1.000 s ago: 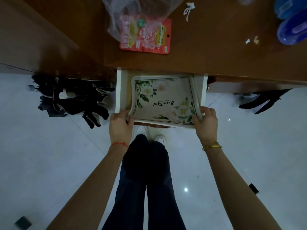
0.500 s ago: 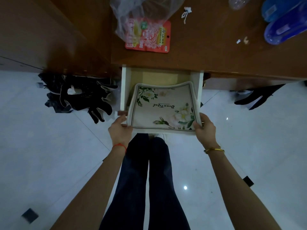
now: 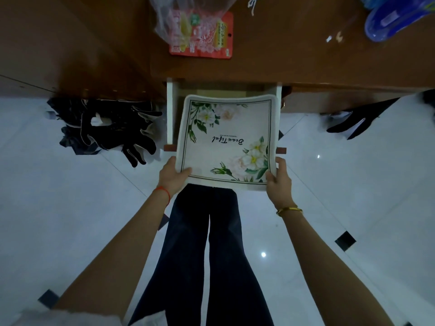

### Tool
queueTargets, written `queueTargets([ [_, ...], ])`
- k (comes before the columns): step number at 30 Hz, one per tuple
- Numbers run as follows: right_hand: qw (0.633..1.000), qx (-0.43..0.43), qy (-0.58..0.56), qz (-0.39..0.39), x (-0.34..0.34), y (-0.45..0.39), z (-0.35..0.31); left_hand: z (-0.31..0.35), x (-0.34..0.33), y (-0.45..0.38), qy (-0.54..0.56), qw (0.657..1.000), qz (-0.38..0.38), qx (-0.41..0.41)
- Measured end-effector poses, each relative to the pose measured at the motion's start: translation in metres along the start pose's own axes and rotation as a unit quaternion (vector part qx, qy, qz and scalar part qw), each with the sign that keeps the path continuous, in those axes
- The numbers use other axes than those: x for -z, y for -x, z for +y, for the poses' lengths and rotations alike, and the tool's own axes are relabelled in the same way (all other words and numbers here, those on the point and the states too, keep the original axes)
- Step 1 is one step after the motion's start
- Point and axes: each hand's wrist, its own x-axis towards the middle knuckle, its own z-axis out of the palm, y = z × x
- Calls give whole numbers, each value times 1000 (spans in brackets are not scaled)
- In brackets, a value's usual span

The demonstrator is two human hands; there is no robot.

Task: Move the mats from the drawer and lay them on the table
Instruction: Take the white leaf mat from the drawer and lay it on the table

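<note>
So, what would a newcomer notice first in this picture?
First, the white floral mat at the centre, held by its near corners by the left hand and right hand above the open drawer. Then the red snack packet on the brown table, and the black gloves at left.

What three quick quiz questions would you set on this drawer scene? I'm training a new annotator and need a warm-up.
1. True or false: both hands grip the floral mat.
2. Which wrist wears the gold bangle? A left, B right.
3. Fill in: the red snack packet lies on the ______, partly under a clear plastic bag.

Key: 1 true, left hand and right hand at its near corners; 2 B; 3 table.
</note>
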Motion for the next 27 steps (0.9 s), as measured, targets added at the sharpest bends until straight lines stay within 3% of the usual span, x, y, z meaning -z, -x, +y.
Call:
queueTargets([
  [7,998,33,-51,25,29,36,-27,33,22,46,36,996,-14,-79],
  [16,986,84,-123,70,124,135,-66,102,63,167,57,985,-78,-144],
  [22,972,78,-171,143,170,207,-79,147,71,225,12,967,-151,-206],
  [27,953,40,-193,229,175,261,-77,182,70,253,-36,929,-216,-298],
])
